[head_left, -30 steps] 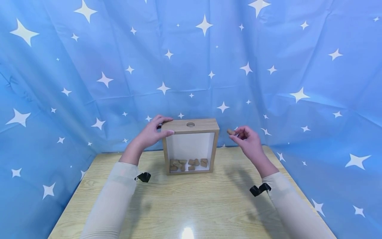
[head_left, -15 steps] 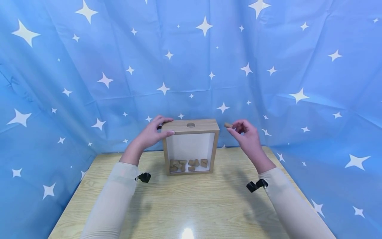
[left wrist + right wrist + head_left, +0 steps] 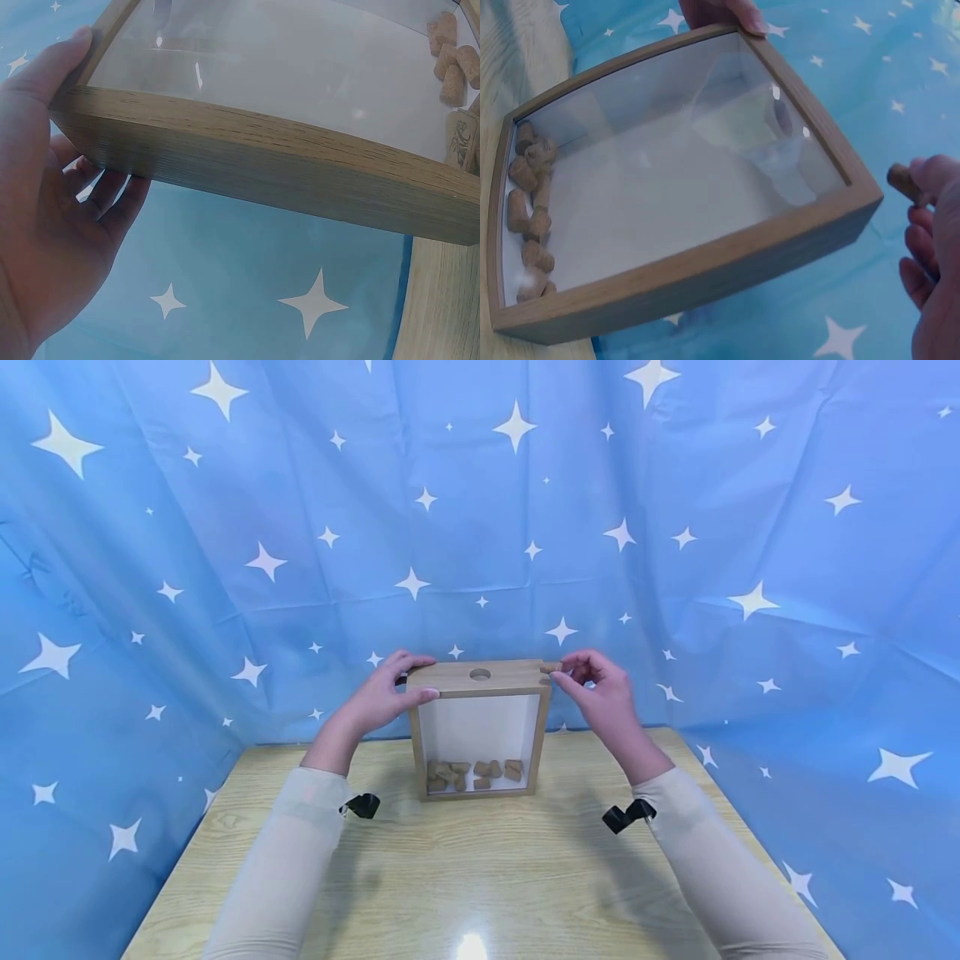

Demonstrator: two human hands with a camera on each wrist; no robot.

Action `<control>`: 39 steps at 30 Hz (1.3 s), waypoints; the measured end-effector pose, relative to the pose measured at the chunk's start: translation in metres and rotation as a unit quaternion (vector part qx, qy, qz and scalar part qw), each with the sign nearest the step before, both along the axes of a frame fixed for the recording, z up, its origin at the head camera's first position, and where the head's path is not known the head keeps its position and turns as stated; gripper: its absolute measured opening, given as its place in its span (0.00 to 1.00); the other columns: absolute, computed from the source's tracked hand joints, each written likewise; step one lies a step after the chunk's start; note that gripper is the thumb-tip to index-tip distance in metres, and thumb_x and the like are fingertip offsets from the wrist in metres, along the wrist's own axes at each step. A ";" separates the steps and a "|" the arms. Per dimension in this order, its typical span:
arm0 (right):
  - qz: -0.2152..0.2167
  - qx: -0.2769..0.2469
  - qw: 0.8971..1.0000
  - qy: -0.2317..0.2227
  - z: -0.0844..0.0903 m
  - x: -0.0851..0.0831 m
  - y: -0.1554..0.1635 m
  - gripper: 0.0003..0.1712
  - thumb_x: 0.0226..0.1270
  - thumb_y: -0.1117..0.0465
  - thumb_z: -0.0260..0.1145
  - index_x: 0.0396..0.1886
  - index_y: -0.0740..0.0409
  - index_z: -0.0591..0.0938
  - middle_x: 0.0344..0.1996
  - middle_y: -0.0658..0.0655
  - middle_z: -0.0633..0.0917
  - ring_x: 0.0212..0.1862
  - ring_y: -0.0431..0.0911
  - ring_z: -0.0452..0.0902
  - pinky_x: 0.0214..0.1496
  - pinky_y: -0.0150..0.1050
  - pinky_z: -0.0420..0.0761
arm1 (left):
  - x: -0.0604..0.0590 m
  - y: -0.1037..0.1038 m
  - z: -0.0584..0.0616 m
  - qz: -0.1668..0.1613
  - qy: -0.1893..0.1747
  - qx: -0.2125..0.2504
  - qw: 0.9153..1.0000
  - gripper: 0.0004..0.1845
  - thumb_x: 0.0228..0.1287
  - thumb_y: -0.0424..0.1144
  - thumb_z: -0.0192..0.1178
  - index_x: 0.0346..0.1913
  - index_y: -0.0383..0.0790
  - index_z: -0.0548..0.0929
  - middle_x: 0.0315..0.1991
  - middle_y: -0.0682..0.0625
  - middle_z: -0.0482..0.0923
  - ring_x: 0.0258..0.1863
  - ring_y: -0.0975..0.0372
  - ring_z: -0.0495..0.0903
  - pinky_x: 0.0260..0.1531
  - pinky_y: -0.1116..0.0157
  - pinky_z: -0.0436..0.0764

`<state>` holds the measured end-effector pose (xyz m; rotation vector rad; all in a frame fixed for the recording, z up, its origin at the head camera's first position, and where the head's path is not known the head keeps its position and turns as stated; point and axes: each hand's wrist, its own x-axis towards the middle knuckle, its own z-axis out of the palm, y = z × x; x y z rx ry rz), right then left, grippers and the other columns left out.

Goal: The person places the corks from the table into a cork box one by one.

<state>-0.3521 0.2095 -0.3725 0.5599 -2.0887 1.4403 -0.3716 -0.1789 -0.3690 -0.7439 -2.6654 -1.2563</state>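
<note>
Fingers (image 3: 576,665) of the right hand (image 3: 600,697) pinch a single cork (image 3: 551,667), holding it level with the top right corner of the box (image 3: 478,727), just beside that corner; the right wrist view shows the cork (image 3: 904,182) clamped at the fingertips and apart from the frame's edge. Across from it, the left hand (image 3: 382,693) grips the top left corner of the box, thumb (image 3: 420,695) on the front rim and the other fingers curled over the top and behind, as the left wrist view shows with the fingers (image 3: 105,202) wrapped round the back of the frame.

That box is a wooden frame with a clear front pane, standing upright on the bench (image 3: 480,877) near its far edge. A round hole (image 3: 479,674) sits in the middle of its top board, between the two hands. Inside, at the bottom of the box, lies a small pile of corks (image 3: 472,773) against the pane.

Behind the box and to both sides of it hangs a blue cloth (image 3: 480,510) printed with white stars. Pale sleeves (image 3: 285,860) cover both forearms.
</note>
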 end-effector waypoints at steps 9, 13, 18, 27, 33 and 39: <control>0.020 0.036 0.999 0.017 0.009 -0.004 -0.016 0.09 0.75 0.60 0.79 0.49 0.55 0.89 0.35 0.56 0.85 0.38 0.48 0.79 0.40 0.34 0.78 | -0.001 0.000 0.000 -0.009 0.000 -0.001 1.000 0.38 0.75 0.63 0.70 0.82 0.56 0.75 0.73 0.51 0.70 0.77 0.47 0.67 0.76 0.37 0.68; 0.025 0.053 0.998 0.025 0.015 -0.008 -0.022 0.10 0.75 0.58 0.80 0.49 0.54 0.89 0.34 0.55 0.85 0.38 0.48 0.80 0.43 0.36 0.78 | -0.002 0.000 0.001 -0.007 0.004 -0.005 1.000 0.37 0.75 0.64 0.69 0.81 0.58 0.75 0.73 0.52 0.70 0.77 0.48 0.68 0.75 0.37 0.69; 0.044 0.077 0.996 0.033 0.023 -0.014 -0.030 0.10 0.74 0.59 0.80 0.49 0.54 0.89 0.32 0.55 0.85 0.37 0.49 0.81 0.42 0.40 0.80 | -0.002 0.001 0.002 -0.007 0.006 -0.006 1.000 0.37 0.76 0.63 0.69 0.81 0.56 0.75 0.74 0.51 0.70 0.76 0.48 0.68 0.75 0.38 0.69; 0.062 0.147 0.987 0.031 0.033 -0.021 -0.047 0.14 0.74 0.62 0.80 0.55 0.59 0.90 0.37 0.54 0.88 0.39 0.47 0.84 0.42 0.44 0.84 | -0.002 -0.001 0.000 -0.010 0.010 -0.009 1.000 0.39 0.76 0.63 0.69 0.82 0.52 0.74 0.73 0.49 0.70 0.76 0.47 0.68 0.76 0.39 0.68; 0.072 0.190 0.979 0.030 0.041 -0.023 -0.059 0.14 0.75 0.62 0.79 0.57 0.59 0.91 0.43 0.54 0.89 0.42 0.48 0.85 0.44 0.45 0.85 | -0.002 -0.001 0.001 -0.010 0.012 -0.007 1.000 0.39 0.75 0.64 0.69 0.82 0.52 0.75 0.74 0.50 0.70 0.76 0.48 0.68 0.75 0.39 0.69; 0.094 0.222 0.970 0.036 0.042 -0.029 -0.067 0.13 0.75 0.64 0.78 0.56 0.58 0.92 0.44 0.54 0.89 0.42 0.47 0.85 0.47 0.45 0.87 | -0.003 -0.002 0.000 -0.009 0.013 -0.011 1.000 0.38 0.75 0.64 0.69 0.82 0.56 0.75 0.74 0.50 0.70 0.76 0.49 0.68 0.76 0.40 0.69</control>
